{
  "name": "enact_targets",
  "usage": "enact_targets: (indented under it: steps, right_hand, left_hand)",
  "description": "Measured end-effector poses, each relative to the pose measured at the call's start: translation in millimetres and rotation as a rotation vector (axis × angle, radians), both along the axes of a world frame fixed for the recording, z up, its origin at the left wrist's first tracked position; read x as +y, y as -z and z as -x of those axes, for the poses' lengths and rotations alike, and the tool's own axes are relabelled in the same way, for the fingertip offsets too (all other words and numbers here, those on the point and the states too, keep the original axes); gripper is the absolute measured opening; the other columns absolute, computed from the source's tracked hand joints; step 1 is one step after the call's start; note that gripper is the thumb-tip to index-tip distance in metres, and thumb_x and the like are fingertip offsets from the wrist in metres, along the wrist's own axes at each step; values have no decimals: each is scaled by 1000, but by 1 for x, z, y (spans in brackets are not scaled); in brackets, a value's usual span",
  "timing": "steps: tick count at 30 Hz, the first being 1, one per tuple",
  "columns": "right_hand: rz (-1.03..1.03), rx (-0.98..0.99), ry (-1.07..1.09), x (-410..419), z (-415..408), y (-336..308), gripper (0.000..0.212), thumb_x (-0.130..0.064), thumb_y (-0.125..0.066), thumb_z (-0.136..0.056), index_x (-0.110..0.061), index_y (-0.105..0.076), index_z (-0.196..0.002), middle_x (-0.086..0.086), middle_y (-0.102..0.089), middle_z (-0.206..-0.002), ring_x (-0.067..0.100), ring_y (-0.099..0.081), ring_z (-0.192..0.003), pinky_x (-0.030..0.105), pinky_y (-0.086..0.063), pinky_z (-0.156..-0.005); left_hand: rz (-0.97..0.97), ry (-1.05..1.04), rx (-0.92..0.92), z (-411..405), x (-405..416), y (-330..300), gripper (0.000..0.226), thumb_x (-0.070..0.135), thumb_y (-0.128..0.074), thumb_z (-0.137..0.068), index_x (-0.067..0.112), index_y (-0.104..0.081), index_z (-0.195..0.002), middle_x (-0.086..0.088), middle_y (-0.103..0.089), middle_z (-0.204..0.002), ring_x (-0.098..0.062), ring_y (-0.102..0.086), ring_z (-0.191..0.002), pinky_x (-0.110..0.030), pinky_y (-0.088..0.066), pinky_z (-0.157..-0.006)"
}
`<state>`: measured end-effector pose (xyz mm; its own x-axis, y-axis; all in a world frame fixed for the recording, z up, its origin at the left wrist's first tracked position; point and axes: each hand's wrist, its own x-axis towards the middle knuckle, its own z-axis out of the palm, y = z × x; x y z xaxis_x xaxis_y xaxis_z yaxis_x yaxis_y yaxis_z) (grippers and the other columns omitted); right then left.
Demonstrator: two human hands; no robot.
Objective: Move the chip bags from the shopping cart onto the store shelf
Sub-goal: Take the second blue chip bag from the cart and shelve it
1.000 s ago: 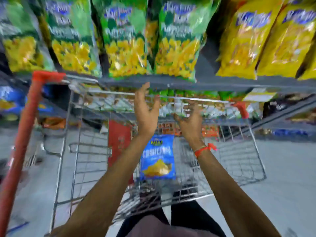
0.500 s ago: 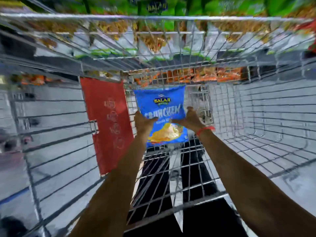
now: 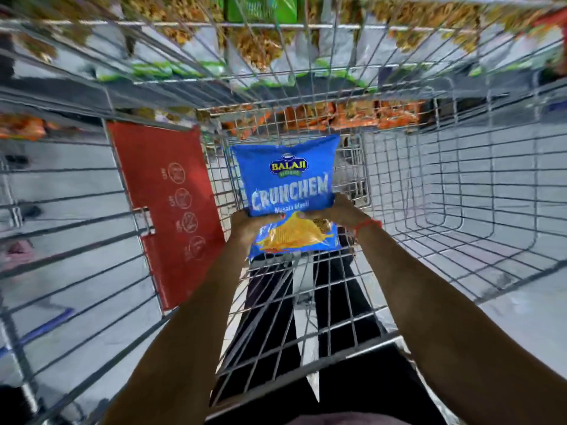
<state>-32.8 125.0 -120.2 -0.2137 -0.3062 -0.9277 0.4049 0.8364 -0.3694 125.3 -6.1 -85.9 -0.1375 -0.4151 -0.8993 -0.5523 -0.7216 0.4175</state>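
Reaching down into the cart (image 3: 460, 185), we hold a blue bag (image 3: 288, 191) of chips between both hands. Our left hand (image 3: 245, 225) grips its lower left edge, thumb pressed on the front, and our right hand (image 3: 331, 211) clasps the lower right edge the same way, fingers curled behind where we cannot see them. The bag stands upright and faces us, inside the wire basket near its middle; whether its bottom touches the cart floor we cannot tell. A red band (image 3: 368, 225) circles our right wrist. A red panel (image 3: 165, 204) with round icons lies to the left of the bag. Beyond the far wire wall, blurred rows of snack bags sit on the shelf (image 3: 92, 96). Dark trousers (image 3: 276, 317) show through the grid below.
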Motion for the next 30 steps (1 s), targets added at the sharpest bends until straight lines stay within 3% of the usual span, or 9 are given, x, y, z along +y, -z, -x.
enact_targets:
  steps: [4,7,10,14,16,18,20,25,30]
  right_hand:
    - [155,-6,-61,-24,21,-44,49,-3,-83,-65,-18,-67,-108,-5,-70,-101,-10,-67,-73,7,-52,-60]
    - [292,107,-94,-21,26,-76,43,4,-82,-63,-25,-70,-93,-6,-73,-94,-6,-69,-73,13,-55,-64]
    - [388,199,-80,-31,35,-117,44,5,-82,-63,-15,-69,-100,-9,-77,-91,3,-71,-84,24,-58,-76]
    - [533,390,0,-41,46,-190,57,0,-85,-59,-9,-65,-112,9,-71,-116,20,-68,-106,39,-56,-92]
    - [580,479,18,-43,54,-227,61,-5,-88,-57,-7,-63,-113,7,-72,-112,17,-69,-102,36,-57,-90]
    - [616,561,60,-46,62,-265,69,-10,-91,-53,-8,-59,-114,-8,-72,-99,-4,-69,-86,18,-57,-78]
    - [704,620,108,-47,72,-302,72,-10,-92,-50,-13,-59,-113,-19,-67,-93,-20,-63,-74,4,-51,-63]
    - [859,800,216,-42,96,-397,91,-57,-88,-25,-40,-55,-107,-23,-68,-98,-12,-64,-87,22,-56,-71]
    - [1029,1003,308,-30,125,-487,77,-63,-84,-24,-54,-56,-95,-34,-69,-94,-12,-65,-88,22,-57,-71]
  left_hand:
    - [70,10,79,7,0,-30,49,0,-82,-58,0,-67,-104,-20,-71,-105,-30,-70,-89,-41,-57,-85]
    - [176,40,134,13,-5,-58,50,-2,-81,-58,1,-65,-105,-10,-72,-95,-13,-70,-71,-22,-60,-63]
    - [280,71,211,21,-15,-98,48,-7,-76,-64,-5,-60,-110,-4,-73,-89,-8,-69,-69,-23,-60,-61]
    - [487,85,319,36,-20,-171,40,-7,-71,-71,-5,-60,-110,-28,-67,-110,-39,-65,-81,-34,-54,-56]
    - [577,99,415,45,-21,-204,41,-10,-68,-72,-6,-59,-112,-24,-67,-108,-24,-68,-68,-23,-54,-54]
    - [650,113,511,54,-23,-239,43,-12,-67,-72,-8,-58,-114,-17,-67,-106,1,-67,-69,-14,-54,-61]
    - [709,102,598,66,-26,-275,43,-13,-67,-71,-9,-57,-113,-9,-67,-102,7,-65,-68,-12,-54,-62]
    - [898,52,750,107,-39,-366,44,-20,-69,-64,14,-59,-90,9,-64,-86,17,-61,-60,-4,-48,-55]
    - [1050,137,894,141,-38,-459,44,-8,-79,-61,24,-62,-85,22,-73,-67,9,-65,-64,-8,-51,-55]
